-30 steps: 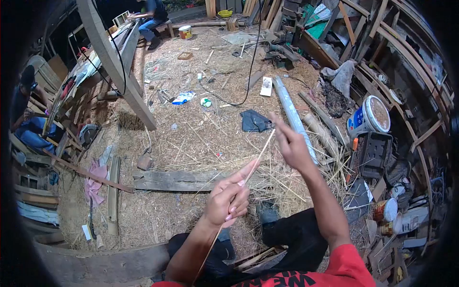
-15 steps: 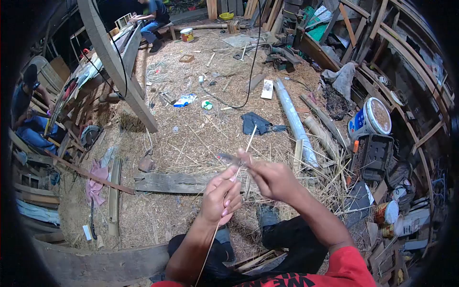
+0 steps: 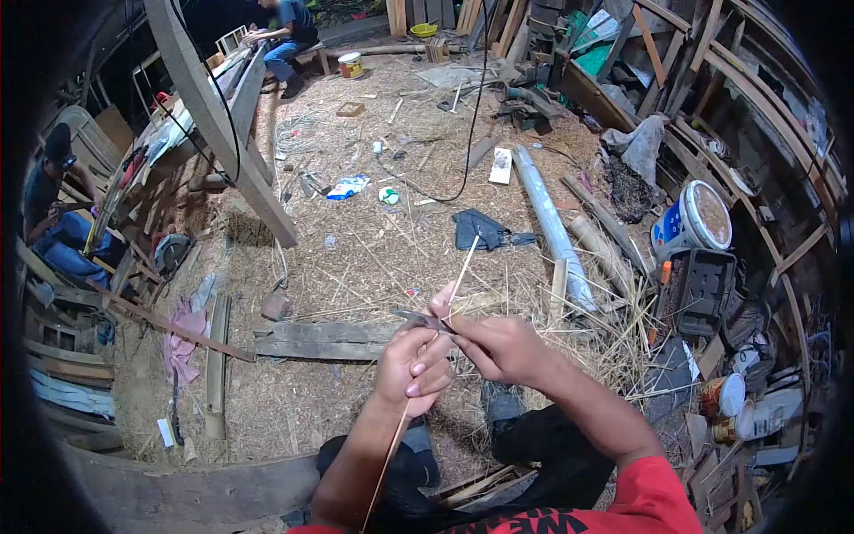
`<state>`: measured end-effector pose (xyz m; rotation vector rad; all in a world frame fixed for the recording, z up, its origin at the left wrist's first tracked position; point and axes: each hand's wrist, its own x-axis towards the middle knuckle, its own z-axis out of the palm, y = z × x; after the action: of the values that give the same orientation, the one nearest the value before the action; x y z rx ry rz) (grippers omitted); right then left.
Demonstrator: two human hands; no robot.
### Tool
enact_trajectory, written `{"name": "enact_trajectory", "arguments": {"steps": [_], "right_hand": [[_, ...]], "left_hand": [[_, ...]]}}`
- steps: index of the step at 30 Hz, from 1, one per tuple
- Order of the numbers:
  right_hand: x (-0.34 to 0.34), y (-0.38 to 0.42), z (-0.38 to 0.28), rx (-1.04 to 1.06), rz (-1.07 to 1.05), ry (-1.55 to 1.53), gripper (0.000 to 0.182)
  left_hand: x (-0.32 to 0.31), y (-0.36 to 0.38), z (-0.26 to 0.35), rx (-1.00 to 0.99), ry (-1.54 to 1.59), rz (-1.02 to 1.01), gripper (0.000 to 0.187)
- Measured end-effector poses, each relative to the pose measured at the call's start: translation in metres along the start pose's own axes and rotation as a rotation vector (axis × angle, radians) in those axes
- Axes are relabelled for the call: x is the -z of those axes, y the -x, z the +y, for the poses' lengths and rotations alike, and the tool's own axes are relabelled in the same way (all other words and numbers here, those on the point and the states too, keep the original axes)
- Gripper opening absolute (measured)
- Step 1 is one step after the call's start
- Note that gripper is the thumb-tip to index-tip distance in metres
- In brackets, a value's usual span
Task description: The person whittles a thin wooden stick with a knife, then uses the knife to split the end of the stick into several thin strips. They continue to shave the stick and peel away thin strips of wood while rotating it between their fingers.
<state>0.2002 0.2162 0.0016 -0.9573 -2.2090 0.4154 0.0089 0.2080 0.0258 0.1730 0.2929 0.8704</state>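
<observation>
Knife (image 3: 420, 318) is sitting across the thin bamboo strip (image 3: 460, 269) just above the left hand (image 3: 411, 363), which is closing fully round the strip and pinning it low. Right hand (image 3: 501, 347) is gripping the knife handle, fingers curled tight, blade pointing left. Strip is running from the lap up past both hands toward the dark cloth (image 3: 478, 229). Best practice, as I'm judging it: shallow blade angle, strokes going away from the body, left thumb staying behind the edge.
</observation>
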Motion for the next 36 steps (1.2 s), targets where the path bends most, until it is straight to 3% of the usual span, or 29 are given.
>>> {"name": "enact_trajectory", "arguments": {"steps": [3,6,11,14,18,19,22,23,26,29,33,36], "right_hand": [[0.002,-0.004,0.001,0.028,0.062,0.056,0.053],[0.018,-0.008,0.029,-0.147,0.201,0.092,0.054],[0.044,-0.007,0.077,-0.561,0.366,-0.315,0.048],[0.044,-0.018,0.041,-0.655,0.270,-0.535,0.049],[0.020,-0.010,0.048,-0.502,0.159,-0.342,0.059],[0.019,-0.011,0.045,-0.549,0.213,-0.484,0.056],[0.025,-0.017,0.047,-0.665,0.268,-0.539,0.044],[0.028,-0.018,0.045,-0.705,0.230,-0.555,0.030],[0.022,-0.019,0.052,-0.636,0.185,-0.529,0.031],[0.020,-0.023,0.038,-0.509,0.330,-0.401,0.035],[0.024,-0.026,-0.011,-0.323,0.111,-0.225,0.039],[-0.001,-0.016,-0.012,-0.018,0.014,-0.052,0.045]], "left_hand": [[0.001,0.005,0.001,0.003,-0.034,0.047,0.050],[-0.010,0.008,-0.003,0.052,-0.069,-0.088,0.052],[-0.012,0.010,-0.008,0.038,-0.149,-0.091,0.055],[-0.002,-0.002,0.002,-0.090,-0.237,-0.022,0.054],[0.004,-0.006,0.005,-0.147,-0.264,-0.008,0.053],[0.005,-0.006,0.005,-0.158,-0.281,0.009,0.052],[0.003,-0.008,0.005,-0.180,-0.316,0.073,0.052],[0.001,-0.009,0.005,-0.183,-0.321,0.105,0.051],[0.004,-0.010,0.004,-0.179,-0.306,0.083,0.051],[0.003,-0.009,0.004,-0.168,-0.253,0.033,0.050],[0.007,-0.005,0.008,-0.155,-0.212,-0.031,0.051],[0.002,0.003,0.011,-0.118,-0.190,0.001,0.053]]}}
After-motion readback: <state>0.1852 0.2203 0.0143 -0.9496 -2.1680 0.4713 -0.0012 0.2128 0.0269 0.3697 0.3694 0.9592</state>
